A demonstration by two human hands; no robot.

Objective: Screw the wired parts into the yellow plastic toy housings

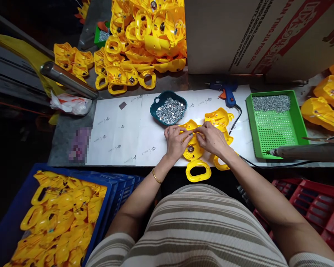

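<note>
A yellow plastic shell half (194, 151) with a looped handle lies open side up at the table's front edge, a round metal part inside it. My left hand (177, 141) is closed over its left side, thumb and fingers pinched near a tiny dark bit. From the right, my right hand (212, 138) meets it, its fingertips also pinched over the shell. What the fingertips hold is too small to make out. A second yellow shell half (217, 115) lies partly under my right hand and forearm. Behind my left hand sits a dark teal dish (153, 111) of small metal screws.
A blue glue gun (229, 97) with its cord lies behind the shells. Right of it stands a green perforated tray (278, 128) with metal pieces. Yellow shells pile up (156, 40) beside a cardboard box (225, 37). A blue crate (107, 200) of shells stands lower left.
</note>
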